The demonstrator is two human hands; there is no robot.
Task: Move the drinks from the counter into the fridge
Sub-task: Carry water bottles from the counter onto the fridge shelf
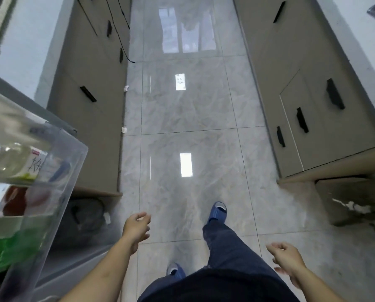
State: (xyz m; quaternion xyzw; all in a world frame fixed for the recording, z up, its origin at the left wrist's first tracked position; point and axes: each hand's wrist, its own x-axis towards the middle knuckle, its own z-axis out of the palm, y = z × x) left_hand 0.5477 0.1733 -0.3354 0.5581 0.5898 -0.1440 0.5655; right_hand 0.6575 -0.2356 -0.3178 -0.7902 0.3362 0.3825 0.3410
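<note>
Standing at near left, the clear fridge door shelf (58, 192) holds a clear bottle (12, 160) lying with its long axis left to right, beside red and green drinks. Left hand (136, 228) and right hand (285, 259) hang loosely curled, empty, over the tiled floor (186, 118).

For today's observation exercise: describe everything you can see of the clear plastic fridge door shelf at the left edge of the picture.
The clear plastic door shelf juts in from the left edge, blurred and close to the camera. Its walls are transparent with a rounded outer corner. Through them show a clear bottle with a white and green label, something dark red below, and something bright green lower still. Neither hand touches it; the left hand hangs open to its right.
</note>
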